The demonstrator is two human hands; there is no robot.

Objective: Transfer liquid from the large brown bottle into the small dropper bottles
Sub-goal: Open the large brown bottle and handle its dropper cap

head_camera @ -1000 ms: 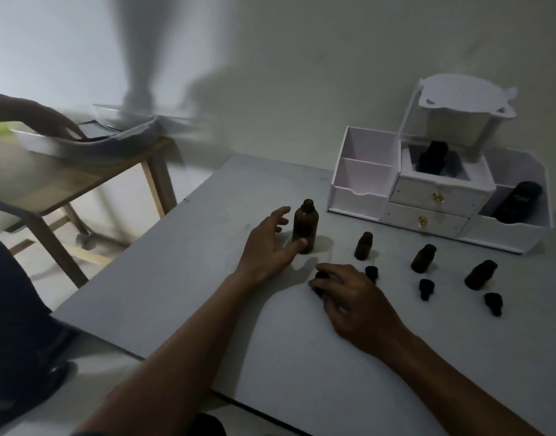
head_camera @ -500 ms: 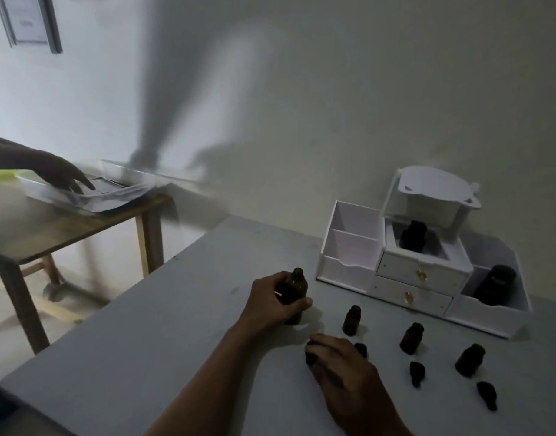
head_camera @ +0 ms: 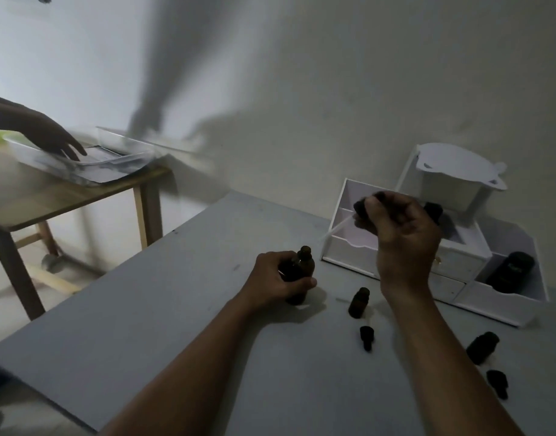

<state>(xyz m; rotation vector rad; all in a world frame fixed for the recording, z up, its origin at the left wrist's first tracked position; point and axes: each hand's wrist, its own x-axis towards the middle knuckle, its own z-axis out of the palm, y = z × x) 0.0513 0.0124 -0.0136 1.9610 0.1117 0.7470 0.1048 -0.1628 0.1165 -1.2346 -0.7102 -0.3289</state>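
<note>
My left hand is wrapped around the large brown bottle, which stands upright and uncapped on the grey table. My right hand is raised above the table and pinches a dropper by its black bulb, the clear glass tube pointing down-left toward the large bottle. Two small open dropper bottles are in view, one near the middle and one at the right. Black dropper caps lie beside them.
A white organiser with drawers stands at the back right of the table and holds two dark bottles. To the left is a wooden table where another person's hand rests in a clear tray.
My right hand has lifted the dropper from the table up to the height of the organiser. My left hand closed around the large brown bottle. The camera tilted upward.
</note>
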